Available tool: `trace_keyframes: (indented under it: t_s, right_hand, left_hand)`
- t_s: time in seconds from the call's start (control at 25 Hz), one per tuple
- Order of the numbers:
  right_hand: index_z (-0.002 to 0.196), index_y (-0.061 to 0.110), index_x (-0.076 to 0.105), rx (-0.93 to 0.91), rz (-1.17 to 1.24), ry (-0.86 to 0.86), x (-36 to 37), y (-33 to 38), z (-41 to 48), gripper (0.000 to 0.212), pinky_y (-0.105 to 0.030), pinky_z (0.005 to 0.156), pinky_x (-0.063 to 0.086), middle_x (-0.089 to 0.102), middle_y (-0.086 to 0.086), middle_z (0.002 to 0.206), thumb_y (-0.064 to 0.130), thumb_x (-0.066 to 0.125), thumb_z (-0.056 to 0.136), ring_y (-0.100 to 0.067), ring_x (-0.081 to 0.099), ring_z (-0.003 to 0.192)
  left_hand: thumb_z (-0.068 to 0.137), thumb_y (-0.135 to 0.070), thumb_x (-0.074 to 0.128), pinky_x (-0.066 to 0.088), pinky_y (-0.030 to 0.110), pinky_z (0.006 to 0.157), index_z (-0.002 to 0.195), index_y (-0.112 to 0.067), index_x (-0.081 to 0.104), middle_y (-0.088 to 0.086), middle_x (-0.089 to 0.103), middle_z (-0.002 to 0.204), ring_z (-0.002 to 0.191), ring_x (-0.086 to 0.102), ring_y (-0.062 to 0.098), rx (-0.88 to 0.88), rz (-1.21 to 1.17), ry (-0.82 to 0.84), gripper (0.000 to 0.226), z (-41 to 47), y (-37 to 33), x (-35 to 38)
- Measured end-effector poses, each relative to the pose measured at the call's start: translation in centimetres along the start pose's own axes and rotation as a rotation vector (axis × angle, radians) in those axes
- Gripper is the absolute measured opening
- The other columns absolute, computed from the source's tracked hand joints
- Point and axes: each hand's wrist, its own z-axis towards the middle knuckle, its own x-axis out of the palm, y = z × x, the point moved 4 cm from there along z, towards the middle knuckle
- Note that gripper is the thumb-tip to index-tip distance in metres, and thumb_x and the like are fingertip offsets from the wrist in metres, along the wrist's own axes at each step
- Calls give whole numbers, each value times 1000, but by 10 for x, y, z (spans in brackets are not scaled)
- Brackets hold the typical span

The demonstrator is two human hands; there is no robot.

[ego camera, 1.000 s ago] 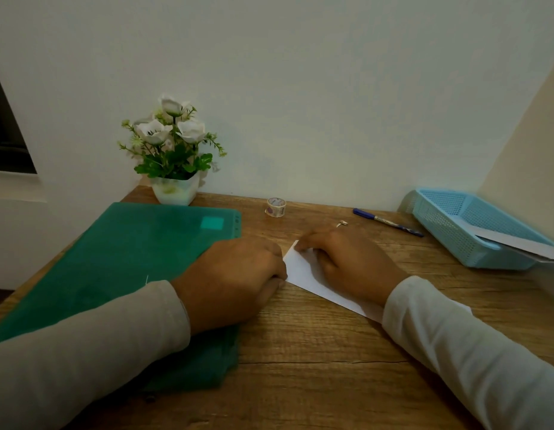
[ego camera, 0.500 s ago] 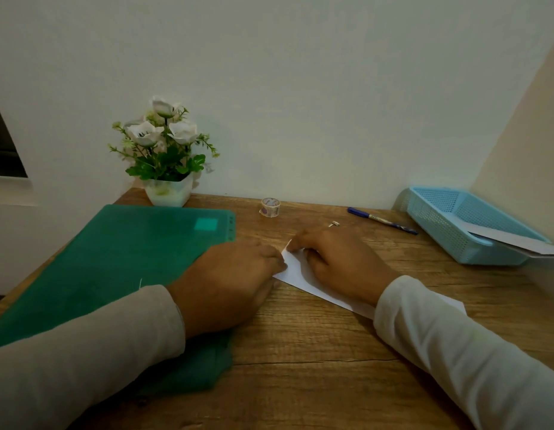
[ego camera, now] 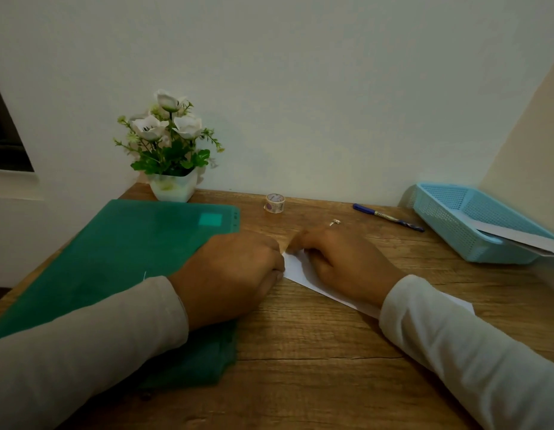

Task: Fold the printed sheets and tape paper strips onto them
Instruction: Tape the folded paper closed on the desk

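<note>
Right of the green folder (ego camera: 120, 262), both hands meet over a white sheet (ego camera: 296, 268) that lies flat on the wood surface (ego camera: 300, 367). The left hand (ego camera: 235, 271) is curled, its fingers bent down at the sheet's near-left corner, and it seems to pinch or press that corner. The right hand (ego camera: 338, 259) lies low on the sheet with its fingers bent, and it holds the paper down. I cannot tell just how tight each one grips, since the fingertips are hidden.

I think this is the folding step. To do it well, the edges should line up first. One hand should keep the sheet from sliding while the other rubs along the fold to make it sharp. Going slow stops a crooked crease.

Past the folder's far corner sits a plant pot (ego camera: 173, 184). A small tape roll (ego camera: 275, 202) stands right of the folder's far edge, near the wall. A ring (ego camera: 334, 222) lies farther right, just beyond the right hand, then a pen (ego camera: 387, 217), then a blue basket (ego camera: 449, 218) with paper in it, well apart from the folder.

Half a second back, a thin edge of paper stuck up between the hands. Now it is down and the hands sit closer together. The view has also tipped a little, so things look shifted.
</note>
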Motion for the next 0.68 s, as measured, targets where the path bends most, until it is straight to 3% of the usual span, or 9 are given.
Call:
trace_keyframes:
  t_s: [0.12,0.28,0.4,0.48,0.56,0.68]
  right_hand:
    - [124,27,73,32,-77,-3,-2,0,3,39,-33,96,52,72,12,125,17,46,97,-11,64,114]
    - [123,28,74,-22,7,53,-1,14,-2,36,-31,96,51,72,13,124,16,49,99,-8,62,113]
    - [127,28,72,86,-57,17,-2,-8,7,42,-34,101,50,69,12,132,9,48,97,-11,62,121]
    - [128,25,71,84,-61,26,0,-12,8,42,-33,102,49,69,9,132,8,48,97,-12,62,121]
    - [129,24,71,67,-30,28,1,-11,5,43,-32,103,49,69,9,132,6,49,97,-11,62,120]
    - [127,24,72,87,-16,-16,2,-14,3,44,-32,102,50,71,10,129,6,48,96,-11,63,118]
  left_hand:
    - [105,-46,36,34,14,87,124,-35,63,-18,59,123,112,53,3,-3,1,0,35,-2,2,2]
    - [104,-45,36,32,15,84,121,-33,64,-18,60,119,110,53,3,3,23,-22,34,-2,-1,-1]
    - [104,-47,35,39,20,96,128,-34,61,-18,59,128,118,51,3,-19,5,9,38,-1,-1,0]
    - [104,-49,36,37,27,112,142,-35,52,-17,51,145,133,44,4,-16,-26,33,44,0,-2,4]
    - [104,-51,36,32,32,118,149,-34,43,-16,43,154,141,38,5,-5,-9,62,49,2,-4,7]
    - [102,-51,39,44,28,104,133,-35,58,-16,58,134,122,51,5,11,18,40,40,4,-4,1]
